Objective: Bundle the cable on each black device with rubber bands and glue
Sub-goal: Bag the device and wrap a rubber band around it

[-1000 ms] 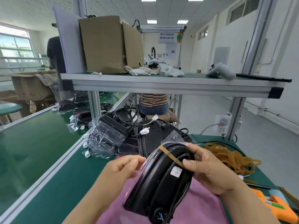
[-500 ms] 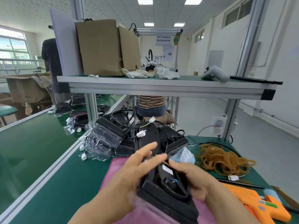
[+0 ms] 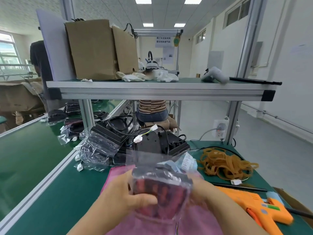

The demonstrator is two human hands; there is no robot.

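The left hand (image 3: pixel 128 195) grips the black device (image 3: pixel 160 192), which is wrapped in a clear plastic bag, with the thumb laid across its front. The right hand (image 3: pixel 203 189) lies against the right side of the device. It is blurred and partly behind the bag, so its grip cannot be told.

The device is held just above a pink cloth (image 3: pixel 199 223) spread on the green tabletop (image 3: pixel 71 189). To the right on the tabletop lie a heap of tan rubber bands (image 3: pixel 225 164) and, nearer, an orange glue gun (image 3: pixel 260 209). Behind the device is a pile of bagged black units (image 3: pixel 108 143) with loose cables.

A green conveyor belt (image 3: pixel 25 155) runs along the left. An aluminium-framed upper shelf (image 3: pixel 160 87) carries a brown cardboard box (image 3: pixel 94 51). The walls are white, and panel lights are set in the ceiling.
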